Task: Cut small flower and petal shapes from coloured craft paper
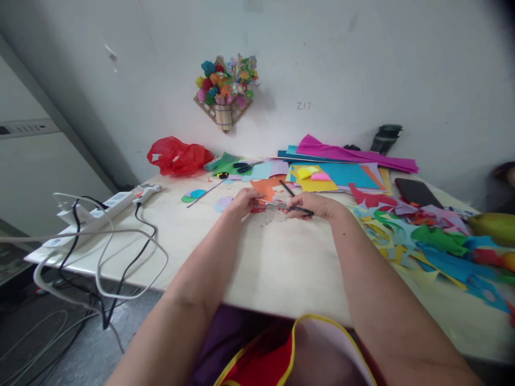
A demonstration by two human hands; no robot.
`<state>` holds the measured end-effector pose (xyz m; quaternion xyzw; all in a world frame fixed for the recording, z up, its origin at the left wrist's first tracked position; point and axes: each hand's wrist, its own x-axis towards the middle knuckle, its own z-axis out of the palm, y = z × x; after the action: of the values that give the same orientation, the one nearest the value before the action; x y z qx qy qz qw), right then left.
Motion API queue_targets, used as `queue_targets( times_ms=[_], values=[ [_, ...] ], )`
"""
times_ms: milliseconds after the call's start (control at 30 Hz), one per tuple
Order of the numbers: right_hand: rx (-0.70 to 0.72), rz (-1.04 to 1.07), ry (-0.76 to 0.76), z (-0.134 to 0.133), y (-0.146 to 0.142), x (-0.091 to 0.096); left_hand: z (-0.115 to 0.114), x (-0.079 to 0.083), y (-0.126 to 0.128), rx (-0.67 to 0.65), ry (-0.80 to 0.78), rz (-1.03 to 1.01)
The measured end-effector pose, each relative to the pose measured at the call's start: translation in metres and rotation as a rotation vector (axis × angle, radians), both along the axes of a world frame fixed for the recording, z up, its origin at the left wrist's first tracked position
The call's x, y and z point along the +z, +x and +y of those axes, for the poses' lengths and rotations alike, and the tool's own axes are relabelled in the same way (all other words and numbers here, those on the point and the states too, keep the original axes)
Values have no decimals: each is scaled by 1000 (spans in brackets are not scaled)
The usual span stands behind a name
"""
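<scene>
Over the middle of the table, my right hand (308, 205) is wrapped round the black handle of a pair of scissors (277, 204). Their metal blades point left, toward my left hand (246, 202). My left thumb and fingers are pinched together close to the blade tips. What they grip is too small to make out. A bit of red paper (257, 210) shows just below the left fingertips. Behind the hands lies an orange paper sheet (263, 186) with cut edges. A thin black stick (286, 187) slants down to the right hand.
Colourful paper scraps (438, 238) spread over the right side, near a dark phone-like slab (416, 192). Paper sheets (350, 176) and blue-black scissors (243, 167) lie at the back. A red plastic bag (177, 156) sits back left. Power strips (112, 203) with trailing cables line the left edge.
</scene>
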<state>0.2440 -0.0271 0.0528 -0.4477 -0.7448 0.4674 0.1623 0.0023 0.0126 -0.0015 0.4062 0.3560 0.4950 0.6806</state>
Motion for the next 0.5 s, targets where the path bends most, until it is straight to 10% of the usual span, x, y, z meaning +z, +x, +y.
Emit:
queue_targets(
  times_ms=[500],
  values=[
    [-12, -11, -19, -3, -2, 2, -2, 4, 4, 99, 30, 81]
  ],
)
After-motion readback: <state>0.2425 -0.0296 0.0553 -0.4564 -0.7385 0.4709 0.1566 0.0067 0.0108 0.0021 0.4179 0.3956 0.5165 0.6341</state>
